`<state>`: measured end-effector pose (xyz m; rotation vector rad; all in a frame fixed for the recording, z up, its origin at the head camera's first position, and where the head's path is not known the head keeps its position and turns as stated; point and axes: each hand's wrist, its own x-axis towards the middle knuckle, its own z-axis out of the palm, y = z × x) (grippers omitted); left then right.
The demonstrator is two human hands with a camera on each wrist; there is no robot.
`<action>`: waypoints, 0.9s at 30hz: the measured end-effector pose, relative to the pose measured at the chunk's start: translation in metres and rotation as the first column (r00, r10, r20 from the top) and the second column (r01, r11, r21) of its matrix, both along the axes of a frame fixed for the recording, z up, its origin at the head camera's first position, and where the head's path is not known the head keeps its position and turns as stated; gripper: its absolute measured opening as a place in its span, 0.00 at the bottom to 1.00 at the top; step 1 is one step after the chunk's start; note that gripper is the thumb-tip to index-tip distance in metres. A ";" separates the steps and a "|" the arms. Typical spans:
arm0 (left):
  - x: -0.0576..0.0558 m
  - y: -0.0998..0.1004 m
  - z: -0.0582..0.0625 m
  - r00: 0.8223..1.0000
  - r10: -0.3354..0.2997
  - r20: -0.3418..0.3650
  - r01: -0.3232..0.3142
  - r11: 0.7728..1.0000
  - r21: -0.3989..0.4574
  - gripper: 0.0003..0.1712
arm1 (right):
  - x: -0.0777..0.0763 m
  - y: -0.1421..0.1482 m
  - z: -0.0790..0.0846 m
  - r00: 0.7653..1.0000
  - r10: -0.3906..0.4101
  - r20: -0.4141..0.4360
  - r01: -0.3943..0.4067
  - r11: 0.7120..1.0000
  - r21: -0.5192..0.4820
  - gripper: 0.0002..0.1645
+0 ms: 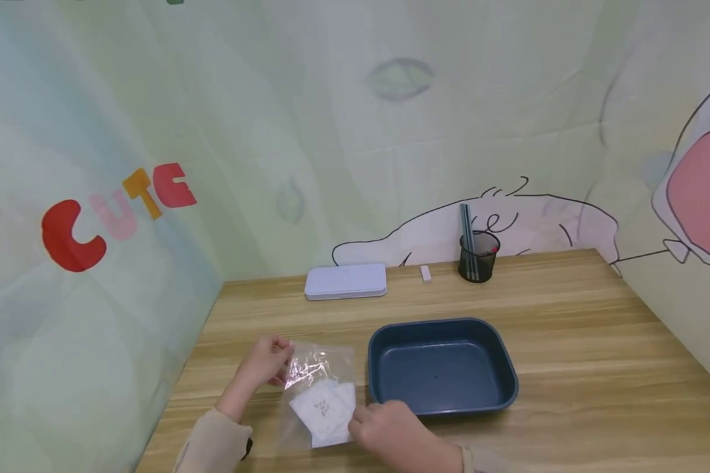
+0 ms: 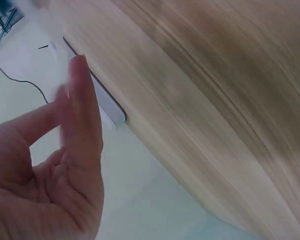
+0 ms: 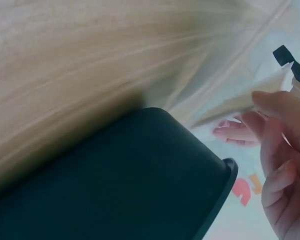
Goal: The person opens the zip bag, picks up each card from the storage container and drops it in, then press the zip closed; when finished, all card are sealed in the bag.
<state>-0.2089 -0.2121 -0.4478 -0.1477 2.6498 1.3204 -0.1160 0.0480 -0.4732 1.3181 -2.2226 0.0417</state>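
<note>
A clear plastic bag (image 1: 322,360) hangs between both hands in the head view, close over the table. Inside its lower part lie several flat white squarish pieces (image 1: 325,408), overlapping, the top one marked with a small grey print. My left hand (image 1: 270,360) pinches the bag's upper left corner between thumb and fingers; the left wrist view shows that hand (image 2: 72,135) with thumb against forefinger. At the lower right edge my right hand (image 1: 390,430) pinches the bag beside the white pieces. In the right wrist view, the right hand's (image 3: 285,155) fingers bend at the bag's edge.
A dark blue tray (image 1: 440,325) stands on the wooden table (image 1: 580,341), just right of the bag. Along the back are a pale lilac case (image 1: 346,281), a small white block (image 1: 426,273) and a black mesh cup (image 1: 476,259) holding dark sticks. Printed cloth hangs behind.
</note>
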 end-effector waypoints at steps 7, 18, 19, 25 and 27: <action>-0.004 -0.003 0.000 0.998 -0.047 0.032 0.052 0.987 -0.155 0.08 | 0.002 -0.008 -0.001 0.997 -0.034 0.076 0.022 0.987 0.158 0.07; -0.008 -0.005 0.000 0.996 -0.063 0.070 0.078 0.968 -0.240 0.07 | 0.005 -0.023 -0.004 0.988 -0.146 0.050 0.131 0.967 0.219 0.11; -0.008 -0.005 -0.001 0.995 -0.064 0.074 0.081 0.966 -0.247 0.07 | 0.006 -0.025 -0.006 0.984 -0.171 0.055 0.154 0.961 0.231 0.11; -0.009 -0.003 -0.003 0.993 -0.069 0.099 0.095 0.951 -0.295 0.09 | 0.011 -0.031 -0.013 0.957 -0.272 0.103 0.225 0.917 0.329 0.16; -0.009 -0.002 -0.004 0.992 -0.069 0.104 0.099 0.946 -0.308 0.10 | 0.012 -0.032 -0.014 0.951 -0.289 0.114 0.233 0.906 0.353 0.16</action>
